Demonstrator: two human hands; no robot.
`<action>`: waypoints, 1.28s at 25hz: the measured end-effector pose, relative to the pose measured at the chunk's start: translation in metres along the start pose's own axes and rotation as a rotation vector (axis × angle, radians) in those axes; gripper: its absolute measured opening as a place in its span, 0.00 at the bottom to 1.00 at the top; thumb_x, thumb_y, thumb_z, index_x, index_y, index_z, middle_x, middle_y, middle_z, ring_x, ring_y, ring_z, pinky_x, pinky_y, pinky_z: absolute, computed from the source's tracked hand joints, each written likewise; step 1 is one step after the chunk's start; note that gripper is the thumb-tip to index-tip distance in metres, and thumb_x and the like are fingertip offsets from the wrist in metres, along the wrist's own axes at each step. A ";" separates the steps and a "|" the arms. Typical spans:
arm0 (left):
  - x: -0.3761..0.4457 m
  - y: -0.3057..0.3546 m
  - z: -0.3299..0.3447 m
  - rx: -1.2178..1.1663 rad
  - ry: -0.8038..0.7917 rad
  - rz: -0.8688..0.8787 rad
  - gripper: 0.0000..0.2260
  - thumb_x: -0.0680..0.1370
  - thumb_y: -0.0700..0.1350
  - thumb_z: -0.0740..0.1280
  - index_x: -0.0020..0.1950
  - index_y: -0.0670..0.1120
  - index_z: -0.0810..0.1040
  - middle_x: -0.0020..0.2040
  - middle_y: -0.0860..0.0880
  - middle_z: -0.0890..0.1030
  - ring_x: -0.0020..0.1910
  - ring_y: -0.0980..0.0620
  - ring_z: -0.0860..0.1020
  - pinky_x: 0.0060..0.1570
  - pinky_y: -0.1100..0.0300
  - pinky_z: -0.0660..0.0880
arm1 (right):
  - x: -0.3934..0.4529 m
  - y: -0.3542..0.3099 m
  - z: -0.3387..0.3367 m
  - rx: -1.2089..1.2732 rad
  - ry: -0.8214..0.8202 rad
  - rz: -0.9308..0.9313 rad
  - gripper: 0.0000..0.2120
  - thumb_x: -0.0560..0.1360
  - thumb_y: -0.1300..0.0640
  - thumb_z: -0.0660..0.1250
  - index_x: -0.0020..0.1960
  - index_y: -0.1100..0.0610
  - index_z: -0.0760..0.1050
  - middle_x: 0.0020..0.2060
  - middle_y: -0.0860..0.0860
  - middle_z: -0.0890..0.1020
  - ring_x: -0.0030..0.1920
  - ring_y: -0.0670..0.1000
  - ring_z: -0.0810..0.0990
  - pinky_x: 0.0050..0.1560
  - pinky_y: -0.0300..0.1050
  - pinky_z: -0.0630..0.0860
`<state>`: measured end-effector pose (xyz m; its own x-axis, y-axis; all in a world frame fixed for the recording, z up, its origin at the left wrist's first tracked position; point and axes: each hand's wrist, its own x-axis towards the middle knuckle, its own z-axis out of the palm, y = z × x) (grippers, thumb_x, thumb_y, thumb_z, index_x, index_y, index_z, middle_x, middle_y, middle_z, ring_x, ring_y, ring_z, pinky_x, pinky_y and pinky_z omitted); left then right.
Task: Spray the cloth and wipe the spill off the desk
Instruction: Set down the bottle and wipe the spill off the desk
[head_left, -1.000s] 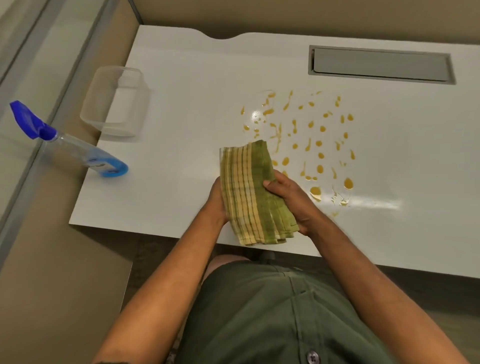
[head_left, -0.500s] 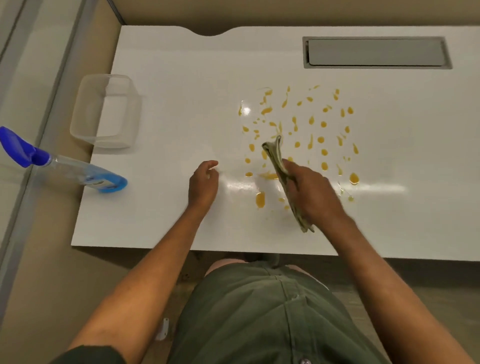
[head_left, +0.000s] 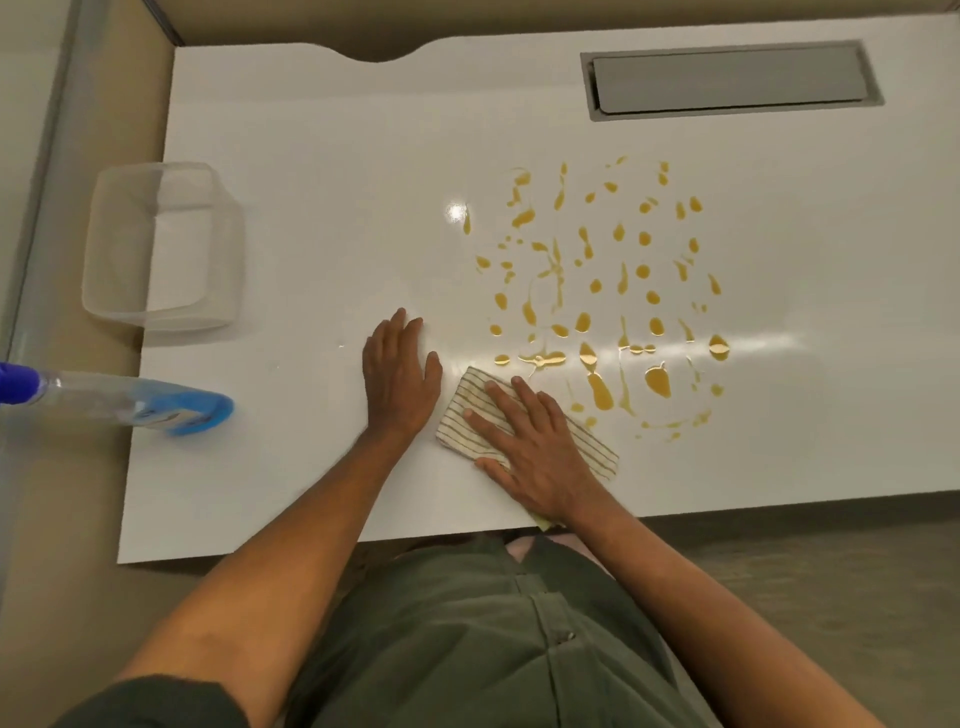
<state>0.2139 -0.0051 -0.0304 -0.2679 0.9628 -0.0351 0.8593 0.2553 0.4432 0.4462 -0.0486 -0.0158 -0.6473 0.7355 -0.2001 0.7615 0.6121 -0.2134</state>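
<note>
A folded striped green-and-cream cloth (head_left: 461, 411) lies flat on the white desk (head_left: 311, 197) near its front edge. My right hand (head_left: 530, 447) presses down on the cloth with fingers spread, covering most of it. The spill (head_left: 602, 291) is a wide scatter of orange-yellow drops and smears just beyond and to the right of the cloth; the nearest drops touch the cloth's far corner. My left hand (head_left: 400, 379) rests palm down on the bare desk right beside the cloth, holding nothing. The spray bottle (head_left: 130, 402), clear with blue liquid and a blue head, lies on its side at the desk's left edge.
A clear plastic container (head_left: 161, 249) stands at the desk's left edge, partly overhanging it. A grey cable hatch (head_left: 727, 80) is set into the desk at the back right. A beige partition runs along the left and back.
The cloth went from being held up in both hands to lying flat on the desk under my right palm. My left hand let go and settled flat on the desk beside it.
</note>
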 end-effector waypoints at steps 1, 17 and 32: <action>0.001 0.001 0.002 0.047 -0.010 -0.007 0.23 0.82 0.48 0.64 0.77 0.42 0.70 0.80 0.42 0.67 0.79 0.39 0.64 0.79 0.41 0.61 | 0.001 0.002 0.006 -0.012 -0.006 -0.005 0.29 0.85 0.35 0.50 0.84 0.40 0.50 0.85 0.50 0.48 0.85 0.57 0.43 0.82 0.63 0.49; 0.001 0.004 0.012 0.265 0.015 0.004 0.25 0.84 0.53 0.56 0.79 0.43 0.65 0.82 0.42 0.63 0.80 0.39 0.62 0.79 0.42 0.57 | 0.113 0.067 -0.014 0.113 0.394 0.610 0.23 0.85 0.43 0.56 0.78 0.46 0.69 0.80 0.58 0.66 0.79 0.68 0.62 0.75 0.66 0.64; 0.002 0.002 0.010 0.233 0.044 -0.005 0.24 0.84 0.51 0.57 0.78 0.43 0.66 0.82 0.43 0.64 0.80 0.40 0.62 0.79 0.41 0.58 | -0.004 0.133 -0.014 0.150 0.378 1.059 0.25 0.85 0.42 0.50 0.80 0.44 0.64 0.82 0.56 0.62 0.82 0.66 0.57 0.76 0.72 0.59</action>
<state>0.2196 -0.0015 -0.0381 -0.2866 0.9581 0.0048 0.9341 0.2783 0.2239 0.5506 0.0338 -0.0300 0.3918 0.9186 -0.0520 0.8913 -0.3930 -0.2261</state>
